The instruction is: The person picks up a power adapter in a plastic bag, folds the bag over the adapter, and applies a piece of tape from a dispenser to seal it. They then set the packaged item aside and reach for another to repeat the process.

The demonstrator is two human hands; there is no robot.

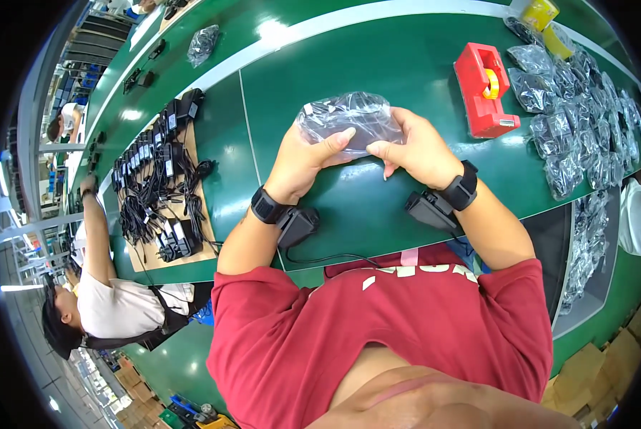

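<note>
Head view shows both of your hands raised over the green desk (378,64), gripping one clear plastic bag (345,118) between them. Your left hand (302,161) is closed on the bag's left end, thumb pressed across its front face. Your right hand (417,150) is closed on the right end, thumb and fingers pinching the lower edge. Something dark sits inside the bag, probably a coiled cable, though the crinkled plastic makes it hard to tell. You wear a black wrist strap on each forearm, with a small black device hanging under each.

To your right, a red tape dispenser (481,89) stands on the desk, well apart from the bag. Beyond it lies a large spread of filled clear bags (574,125), running along the desk's right edge. To your left, a brown board (167,164) carries rows of black adapters with tangled cords. Another person in a white shirt (116,304) sits near that board, one arm reaching up to the desk.
</note>
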